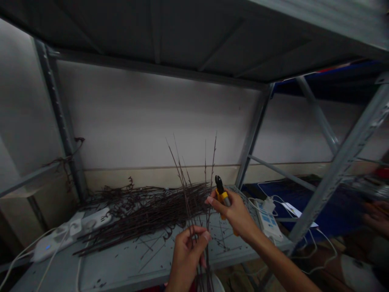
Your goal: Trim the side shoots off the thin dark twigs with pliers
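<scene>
My left hand (189, 256) is closed around several thin dark twigs (185, 190), which stand upright with their tips spread apart above the fist. In my right hand (238, 213) are cutting pliers (223, 196) with yellow handles and a dark head, jaws pointing up. The thumb and forefinger of that hand are close to one of the upright twigs; whether they touch it I cannot tell. Behind both hands a pile of dark twigs (158, 213) lies across the grey metal shelf (127, 259). Small cut bits are scattered on the shelf near the hands.
A white power strip (73, 229) with cables lies at the left, another power strip (269, 221) at the right. Metal shelf posts (257, 129) rise at the sides, and an upper shelf (170, 36) hangs overhead. At the far right edge another person's hand (377, 215) shows, blurred.
</scene>
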Motion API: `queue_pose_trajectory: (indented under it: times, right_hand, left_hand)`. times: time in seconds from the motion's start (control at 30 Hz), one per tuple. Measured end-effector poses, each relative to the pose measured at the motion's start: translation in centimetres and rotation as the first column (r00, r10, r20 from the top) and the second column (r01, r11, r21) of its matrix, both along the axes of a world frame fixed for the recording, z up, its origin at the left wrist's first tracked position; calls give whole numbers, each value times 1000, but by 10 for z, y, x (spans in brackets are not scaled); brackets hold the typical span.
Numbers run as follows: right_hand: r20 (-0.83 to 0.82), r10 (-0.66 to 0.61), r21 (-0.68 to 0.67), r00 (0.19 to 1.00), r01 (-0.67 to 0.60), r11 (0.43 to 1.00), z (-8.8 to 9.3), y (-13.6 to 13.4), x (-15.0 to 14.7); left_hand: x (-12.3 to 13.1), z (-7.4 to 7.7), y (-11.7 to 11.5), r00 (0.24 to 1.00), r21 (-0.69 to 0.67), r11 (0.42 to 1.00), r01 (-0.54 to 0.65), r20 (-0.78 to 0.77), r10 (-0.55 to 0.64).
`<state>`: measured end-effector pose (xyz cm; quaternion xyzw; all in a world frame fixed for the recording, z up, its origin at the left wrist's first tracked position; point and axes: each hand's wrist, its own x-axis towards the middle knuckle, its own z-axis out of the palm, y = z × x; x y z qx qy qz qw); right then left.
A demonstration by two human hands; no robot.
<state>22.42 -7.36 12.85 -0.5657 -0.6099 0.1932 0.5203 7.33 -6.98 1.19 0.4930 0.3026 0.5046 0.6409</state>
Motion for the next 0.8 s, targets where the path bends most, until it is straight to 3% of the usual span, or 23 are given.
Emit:
queue_pose_trajectory:
  times: [0.27, 0.4, 0.5, 0.6, 0.7, 0.8]
  right_hand:
    - [106, 43, 6, 993, -44, 999, 4, 2, 1]
    - [352, -48, 62, 935, 28, 998, 7, -1, 13]
    - [623, -155, 126, 767, 97, 987, 11, -5, 31]
    - [841, -210, 167, 499, 130, 977, 19, -13, 44]
    - [943, -214, 188, 256, 123, 974, 30, -21, 46]
    - [972, -202, 193, 116, 88, 977, 38, -27, 43]
  left_hand:
    - [8, 29, 13, 998, 99, 995, 13, 56, -18]
    - [12, 28, 16, 999, 75, 997, -6, 54, 2]
    - [12, 25, 16, 998, 49, 998, -29, 64, 26]
    - [13, 25, 14, 996, 35, 998, -43, 76, 40]
    - [15, 25, 12, 996, 17, 999, -42, 84, 40]
    - [18, 26, 10, 993, 12, 998, -53, 102, 52]
